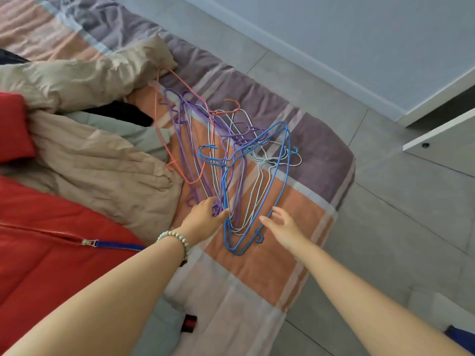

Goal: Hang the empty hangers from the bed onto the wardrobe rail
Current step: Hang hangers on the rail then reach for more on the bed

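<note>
Gripping hangers (226, 160), left hand (203, 219); bed (270, 255) edge, floor (390, 227) beyond

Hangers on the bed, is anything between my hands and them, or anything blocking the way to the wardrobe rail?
Nothing visible does: the left hand touches the near end of the hangers, the right hand is open beside the blue hanger. The hangers are tangled together, though. The wardrobe rail is out of view.

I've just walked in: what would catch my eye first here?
A tangle of blue, purple, white and coral wire hangers sprawls on the striped bedspread mid-picture. The left hand, bead bracelet at its wrist, grips their near ends while the right hand hovers open beside them. A bright red jacket fills the lower left.
</note>
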Available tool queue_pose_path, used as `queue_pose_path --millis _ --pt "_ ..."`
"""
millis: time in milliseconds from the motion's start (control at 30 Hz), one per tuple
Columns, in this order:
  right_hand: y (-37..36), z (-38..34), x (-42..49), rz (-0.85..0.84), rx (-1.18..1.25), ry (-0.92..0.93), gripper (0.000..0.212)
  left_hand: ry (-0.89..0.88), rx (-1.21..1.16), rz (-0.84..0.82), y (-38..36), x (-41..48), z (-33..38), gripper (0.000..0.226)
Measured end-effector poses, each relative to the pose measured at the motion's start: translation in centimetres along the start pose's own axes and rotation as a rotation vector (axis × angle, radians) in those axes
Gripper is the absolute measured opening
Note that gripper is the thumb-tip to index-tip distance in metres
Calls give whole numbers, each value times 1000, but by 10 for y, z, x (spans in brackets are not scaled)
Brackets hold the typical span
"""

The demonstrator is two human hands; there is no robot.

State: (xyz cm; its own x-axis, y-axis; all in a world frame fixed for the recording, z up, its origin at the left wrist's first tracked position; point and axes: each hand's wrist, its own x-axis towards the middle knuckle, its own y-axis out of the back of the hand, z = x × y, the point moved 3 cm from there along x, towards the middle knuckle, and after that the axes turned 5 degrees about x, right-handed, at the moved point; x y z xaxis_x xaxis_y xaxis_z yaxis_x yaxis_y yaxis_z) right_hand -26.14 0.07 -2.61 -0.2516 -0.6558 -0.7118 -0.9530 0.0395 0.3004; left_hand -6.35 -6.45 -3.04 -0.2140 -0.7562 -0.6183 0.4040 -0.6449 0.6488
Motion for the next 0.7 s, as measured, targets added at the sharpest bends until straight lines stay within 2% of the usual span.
queue_pose_path --millis 233,400,533,600,700 --pt "-41 39 30 -32 163 -95 53 38 -149 11 -36 15 -10 47" --pt "-53 41 40 -15 353 -172 59 50 -195 76 -45 23 -14 33" --pt "-59 27 37 -21 442 -133 30 53 -209 84 -53 25 -16 23" --pt "-60 16 30 -59 503 -101 28 61 -257 142 -50 19 -15 15" --pt "-55 3 12 -103 563 -64 23 3 -275 236 -39 5 -14 20"
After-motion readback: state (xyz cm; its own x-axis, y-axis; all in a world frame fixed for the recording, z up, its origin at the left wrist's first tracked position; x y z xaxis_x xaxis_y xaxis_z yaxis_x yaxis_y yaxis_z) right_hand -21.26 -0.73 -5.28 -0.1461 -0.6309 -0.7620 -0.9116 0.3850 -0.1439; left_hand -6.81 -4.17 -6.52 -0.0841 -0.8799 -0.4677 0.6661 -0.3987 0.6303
